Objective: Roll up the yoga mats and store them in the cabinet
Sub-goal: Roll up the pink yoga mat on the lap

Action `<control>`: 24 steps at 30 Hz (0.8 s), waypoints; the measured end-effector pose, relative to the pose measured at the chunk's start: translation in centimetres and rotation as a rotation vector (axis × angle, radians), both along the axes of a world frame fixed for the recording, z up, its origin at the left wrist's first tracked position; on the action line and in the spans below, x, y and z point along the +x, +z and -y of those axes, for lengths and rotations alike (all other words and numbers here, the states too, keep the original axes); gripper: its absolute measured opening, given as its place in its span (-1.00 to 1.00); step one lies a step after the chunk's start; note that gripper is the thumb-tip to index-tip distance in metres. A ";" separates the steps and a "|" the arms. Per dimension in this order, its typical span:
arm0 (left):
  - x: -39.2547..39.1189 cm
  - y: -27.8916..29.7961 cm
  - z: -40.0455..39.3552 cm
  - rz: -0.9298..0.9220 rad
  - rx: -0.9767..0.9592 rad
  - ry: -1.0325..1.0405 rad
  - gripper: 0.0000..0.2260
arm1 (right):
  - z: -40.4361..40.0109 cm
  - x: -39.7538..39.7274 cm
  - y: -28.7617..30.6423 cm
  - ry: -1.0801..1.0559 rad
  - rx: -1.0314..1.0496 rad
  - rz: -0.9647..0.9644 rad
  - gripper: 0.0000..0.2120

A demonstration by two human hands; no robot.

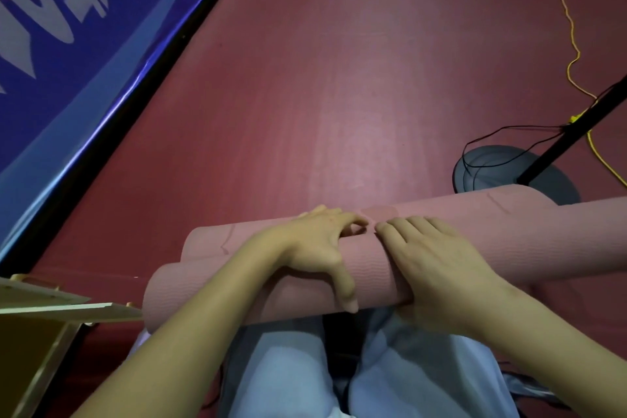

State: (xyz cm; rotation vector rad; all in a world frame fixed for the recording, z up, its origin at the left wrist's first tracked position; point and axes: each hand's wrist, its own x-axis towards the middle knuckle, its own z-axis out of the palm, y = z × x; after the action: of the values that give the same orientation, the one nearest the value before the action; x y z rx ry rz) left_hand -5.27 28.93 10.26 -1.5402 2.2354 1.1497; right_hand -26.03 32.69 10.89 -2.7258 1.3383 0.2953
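- We are kneeling on a dark red floor (271, 95), with a blue banner (68, 44) bearing white characters running along the left and a black strip edging its lower side.
- At the lower left, a pale wooden cabinet edge (51, 305) is sticking into view, just beside the left end of the mat.
- Across the middle, the pink yoga mat (441, 234) is lying rolled into a thick tube over our light blue trousers (288, 366), and we are seeing a second rolled layer or roll just behind it at the left end.
- Our left hand (315, 248) is curling over the top of the roll, fingertips tucking into the seam on the far side and thumb pointing down the near face.
- Our right hand (437, 265) is pressing flat on the roll just beside the left, fingers spread and straight, thumb hidden under the tube.
- At the right, a round grey stand base (492, 173) is sitting behind the mat, with a black pole (576, 132) rising from it, thin black wires looping over it and a yellow cable (573, 44) trailing across the floor.
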 end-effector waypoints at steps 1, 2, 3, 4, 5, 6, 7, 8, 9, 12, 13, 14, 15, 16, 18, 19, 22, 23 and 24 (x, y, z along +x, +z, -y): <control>0.2 0.1 0.3 -0.017 0.020 0.009 0.10 | 0.0 0.1 -0.4 -0.009 -0.044 0.014 -0.15; 0.3 0.2 0.6 -0.021 0.030 0.013 0.11 | 0.0 0.3 -0.8 -0.015 -0.071 0.025 -0.15; 0.3 0.3 0.8 -0.017 0.031 0.013 0.12 | 0.0 0.4 -1.0 -0.018 -0.091 0.030 -0.16; 0.3 0.3 0.9 -0.015 0.022 0.013 0.11 | 0.1 0.6 -1.1 -0.020 -0.099 0.026 -0.19; 0.3 0.3 0.8 -0.014 0.004 0.015 0.10 | 0.3 0.5 -1.3 -0.017 -0.108 0.028 -0.23; 0.2 0.3 0.5 -0.013 -0.030 0.018 0.06 | 0.6 0.5 -1.2 -0.015 -0.106 0.030 -0.26; 0.3 0.2 0.1 -0.002 -0.085 0.029 -0.01 | 0.9 0.6 -0.9 -0.010 -0.091 0.031 -0.26; 0.5 0.2 -0.6 0.007 -0.162 0.047 -0.11 | 1.3 0.8 -0.4 -0.010 -0.058 0.012 -0.26; 0.7 0.2 -1.5 0.014 -0.248 0.075 -0.22 | 1.9 1.0 0.1 0.000 -0.009 -0.033 -0.24; 1.6 0.9 -3.8 0.028 -0.436 0.152 -0.39 | 3.4 1.8 1.5 0.038 0.157 -0.124 -0.21; 1.7 1.3 -4.2 0.069 -0.474 0.138 -0.40 | 3.8 2.0 1.8 0.030 0.198 -0.127 -0.19; 1.6 1.7 -4.5 0.139 -0.508 0.099 -0.39 | 4.2 2.3 2.2 0.022 0.234 -0.120 -0.18; 1.3 2.1 -4.8 0.224 -0.534 0.051 -0.35 | 4.5 2.5 2.3 0.014 0.270 -0.115 -0.17; 0.9 2.3 -5.1 0.296 -0.557 0.014 -0.29 | 4.8 2.7 2.5 0.010 0.302 -0.115 -0.18; -0.1 2.0 -5.8 0.378 -0.542 0.003 -0.13 | 5.6 3.0 2.8 -0.017 0.380 -0.115 -0.20; -0.6 1.6 -6.0 0.396 -0.517 0.028 -0.05 | 6.1 3.2 3.0 -0.034 0.415 -0.112 -0.20; -1.4 0.0 -6.6 0.422 -0.504 0.123 0.09 | 7.0 3.7 3.1 -0.037 0.459 -0.124 -0.17; -1.2 -0.8 -6.5 0.425 -0.544 0.131 0.10 | 7.0 3.6 2.9 -0.035 0.446 -0.128 -0.17; -1.0 -1.5 -6.4 0.419 -0.602 0.130 0.07 | 6.9 3.4 2.6 -0.036 0.422 -0.127 -0.18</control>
State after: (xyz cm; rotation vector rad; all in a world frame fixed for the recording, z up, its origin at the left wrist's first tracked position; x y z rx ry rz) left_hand -6.29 35.35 8.79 -1.9303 2.3038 0.1188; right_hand -22.64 25.82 13.50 -2.3619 1.1876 0.6738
